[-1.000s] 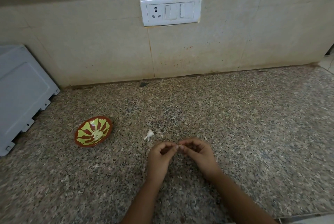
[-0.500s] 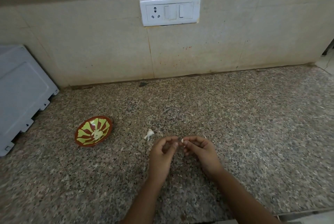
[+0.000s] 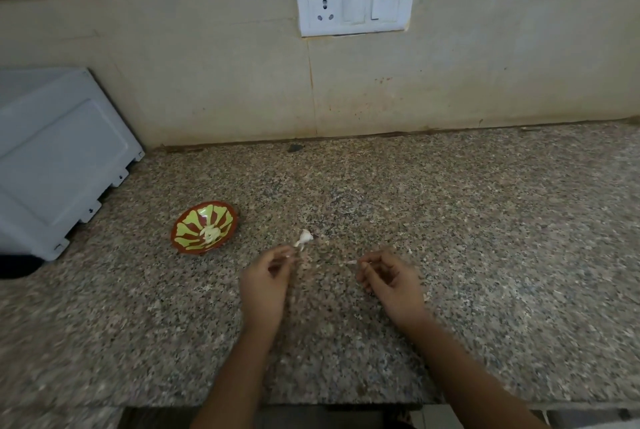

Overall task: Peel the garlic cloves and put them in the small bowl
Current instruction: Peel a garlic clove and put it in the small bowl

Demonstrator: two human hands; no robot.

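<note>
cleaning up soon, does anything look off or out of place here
The wall round the switch plate is chipped. A garlic scrap lies loose on the counter, right of the small bowl.

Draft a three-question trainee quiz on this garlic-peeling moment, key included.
1. True or false: the small bowl sits to the left of the left hand.
2. What does the right hand pinch? A) a knife B) a pale scrap C) a spoon
3. Do the two hands touch each other?
Key: 1 true; 2 B; 3 no, they are apart.
</note>
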